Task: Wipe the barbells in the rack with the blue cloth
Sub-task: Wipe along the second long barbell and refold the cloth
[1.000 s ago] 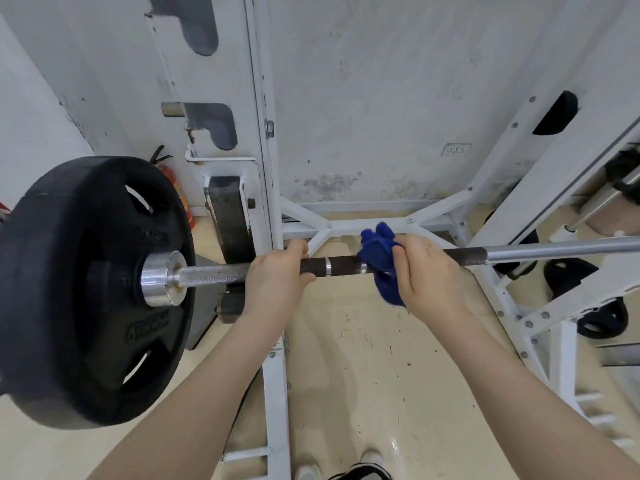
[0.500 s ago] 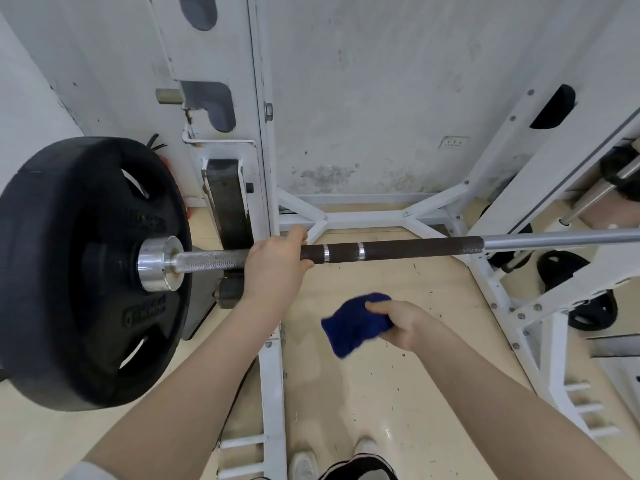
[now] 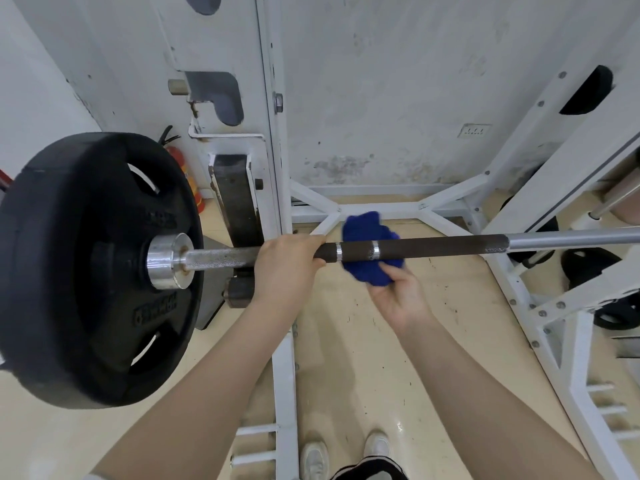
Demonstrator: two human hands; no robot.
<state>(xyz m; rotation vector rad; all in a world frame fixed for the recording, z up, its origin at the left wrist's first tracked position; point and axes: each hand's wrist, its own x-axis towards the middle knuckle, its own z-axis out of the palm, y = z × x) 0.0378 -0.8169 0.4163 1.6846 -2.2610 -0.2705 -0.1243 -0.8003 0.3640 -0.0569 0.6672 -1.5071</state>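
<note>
Cloth (image 3: 369, 249) sits bunched under and behind the bar (image 3: 433, 244), on the dark sleeve just right of the two silver rings, with blue showing both above and below the shaft. The bar lies level across the rack (image 3: 273, 161), chrome knurling to the left and a plain silver run to the right.

Risks, as I judge them: the cloth only cups the underside, so a pass from here may clean half the shaft and miss the top. A loose wad could also slip out of the palm on a fast stroke and drop to the floor (image 3: 363, 358). Pushing hard sideways might roll or shift the bar in its hooks, with the plate (image 3: 86, 271) adding weight at one end.

Right hand (image 3: 401, 299) comes up from below, palm up, fingers curled narrowly around the lower part of the cloth and pressing it to the bar. Left hand (image 3: 285, 263) is wrapped tight around the bar just left of the rings, thumb tip near the first ring, steadying it.
</note>
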